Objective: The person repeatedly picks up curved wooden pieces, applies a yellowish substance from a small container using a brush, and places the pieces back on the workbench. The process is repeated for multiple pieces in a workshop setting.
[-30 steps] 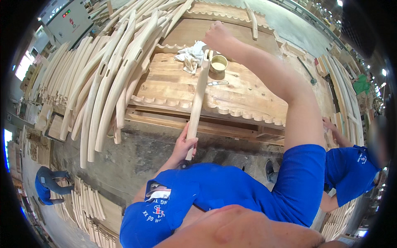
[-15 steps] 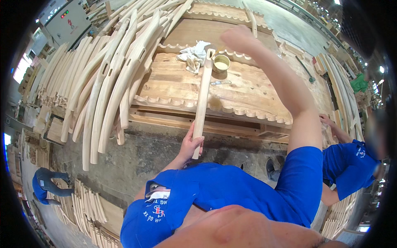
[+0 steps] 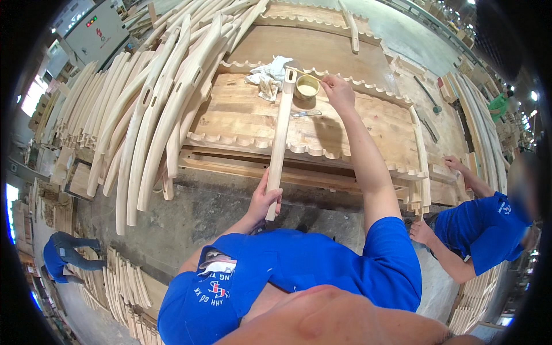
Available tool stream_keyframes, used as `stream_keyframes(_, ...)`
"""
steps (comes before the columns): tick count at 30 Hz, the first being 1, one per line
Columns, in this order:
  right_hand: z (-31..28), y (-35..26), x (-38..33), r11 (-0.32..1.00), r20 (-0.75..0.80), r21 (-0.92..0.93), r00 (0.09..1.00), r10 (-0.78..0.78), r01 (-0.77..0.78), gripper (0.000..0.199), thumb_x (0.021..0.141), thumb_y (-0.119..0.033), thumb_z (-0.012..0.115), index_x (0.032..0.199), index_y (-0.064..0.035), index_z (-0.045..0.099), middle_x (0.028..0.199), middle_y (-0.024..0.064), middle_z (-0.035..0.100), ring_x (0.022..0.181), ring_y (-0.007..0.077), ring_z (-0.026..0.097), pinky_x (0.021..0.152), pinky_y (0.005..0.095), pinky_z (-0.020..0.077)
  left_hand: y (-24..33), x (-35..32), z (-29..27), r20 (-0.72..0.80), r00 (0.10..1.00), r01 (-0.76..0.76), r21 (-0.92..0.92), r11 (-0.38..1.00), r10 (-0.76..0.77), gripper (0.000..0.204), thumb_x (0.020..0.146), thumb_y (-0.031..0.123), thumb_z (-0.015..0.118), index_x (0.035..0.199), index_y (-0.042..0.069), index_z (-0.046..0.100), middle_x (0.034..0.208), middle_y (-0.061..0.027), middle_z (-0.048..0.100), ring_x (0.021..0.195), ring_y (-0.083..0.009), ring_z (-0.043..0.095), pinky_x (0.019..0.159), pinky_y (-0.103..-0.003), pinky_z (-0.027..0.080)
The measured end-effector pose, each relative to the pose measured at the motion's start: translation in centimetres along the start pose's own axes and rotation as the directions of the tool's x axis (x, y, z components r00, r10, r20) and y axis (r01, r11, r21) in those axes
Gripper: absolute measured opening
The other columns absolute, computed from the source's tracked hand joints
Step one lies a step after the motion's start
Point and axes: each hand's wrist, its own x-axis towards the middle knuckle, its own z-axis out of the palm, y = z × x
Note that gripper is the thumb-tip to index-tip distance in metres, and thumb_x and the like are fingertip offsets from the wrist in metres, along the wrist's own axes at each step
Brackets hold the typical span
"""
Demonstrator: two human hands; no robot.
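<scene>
My left hand (image 3: 264, 198) is wrapped round the near end of a long pale wooden bar (image 3: 280, 138). The bar lies across the scalloped strip of the bench, its slotted far end beside a small cup (image 3: 307, 96) of pale cream liquid. My right hand (image 3: 339, 91) pinches a thin stick (image 3: 310, 75) just beyond the cup; its tip points to the slotted end, but contact is too small to tell. Next to the slot rests a crumpled white cloth (image 3: 270, 77). A small flat blade-like tool (image 3: 306, 113) lies on the bench near the cup.
Curved wooden pieces (image 3: 155, 115) are heaped at the left, some overhanging the bench (image 3: 362, 129). A co-worker (image 3: 471, 236) stands at the right, one hand at a wooden rail (image 3: 422, 161). A dark-headed hammer (image 3: 436, 108) lies at the far right. Another person (image 3: 69, 256) bends at the lower left.
My right hand has come down and back toward the cup, bringing the stick to the slotted end. My left hand keeps its hold. A rail now stands by the co-worker at the bench's right end.
</scene>
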Motion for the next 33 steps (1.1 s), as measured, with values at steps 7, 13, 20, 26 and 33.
stream_keyframes(7,0.2,0.4,-1.5,0.969,-0.205,-0.194,0.959,-0.195,0.156,0.007,0.080,-0.022,0.060,0.079,-0.0148,0.060,0.082,0.0014,0.059,0.079,0.0236,0.059,0.064,0.0389,0.0483,0.2,0.1,0.1,0.014,1.000,0.009,-0.018,1.000,-0.009,0.076,0.084,0.007,0.051,0.146,0.019,0.008,0.068,-0.0071,0.050,0.045,-0.0138,0.050,0.040,-0.025,0.042)
stream_keyframes(13,-1.6,0.9,-5.2,0.966,-0.161,-0.032,0.953,-0.257,0.255,0.004,0.079,-0.018,0.062,0.079,-0.0149,0.060,0.079,0.0016,0.058,0.080,0.0230,0.058,0.063,0.0378,0.0476,0.2,-0.1,0.2,-0.017,0.999,0.043,-0.011,0.999,-0.043,0.076,0.084,0.006,0.051,0.146,0.023,0.009,0.068,-0.0068,0.050,0.045,-0.0138,0.050,0.039,-0.025,0.042)
stream_keyframes(20,-0.4,0.0,-1.3,0.976,-0.193,-0.131,0.961,-0.198,0.175,0.004,0.079,-0.018,0.061,0.079,-0.0147,0.059,0.080,0.0022,0.058,0.080,0.0231,0.058,0.065,0.0377,0.0475,0.1,0.1,0.1,0.018,1.000,0.026,-0.023,0.999,-0.025,0.076,0.085,0.007,0.051,0.146,0.022,0.008,0.068,-0.0069,0.050,0.045,-0.0139,0.050,0.040,-0.025,0.042)
stream_keyframes(26,-1.0,-0.2,-3.3,0.939,-0.148,-0.112,0.928,-0.341,0.327,0.004,0.080,-0.019,0.061,0.080,-0.0151,0.062,0.079,0.0013,0.059,0.078,0.0217,0.057,0.064,0.0353,0.0479,0.1,0.1,-0.2,0.021,0.999,0.035,-0.071,0.997,-0.034,0.077,0.085,0.007,0.051,0.146,0.022,0.006,0.068,-0.0068,0.050,0.045,-0.0138,0.050,0.040,-0.025,0.043)
stream_keyframes(33,-0.6,-0.4,-4.4,0.944,-0.130,-0.189,0.946,-0.297,0.270,0.013,0.080,-0.017,0.061,0.091,-0.0184,0.067,0.073,0.0013,0.059,0.075,0.0209,0.055,0.064,0.0344,0.0482,0.3,0.0,-0.1,0.060,0.997,0.055,-0.065,0.996,-0.051,0.075,0.085,0.007,0.049,0.146,0.021,0.007,0.069,-0.0065,0.049,0.045,-0.0135,0.049,0.039,-0.025,0.043)
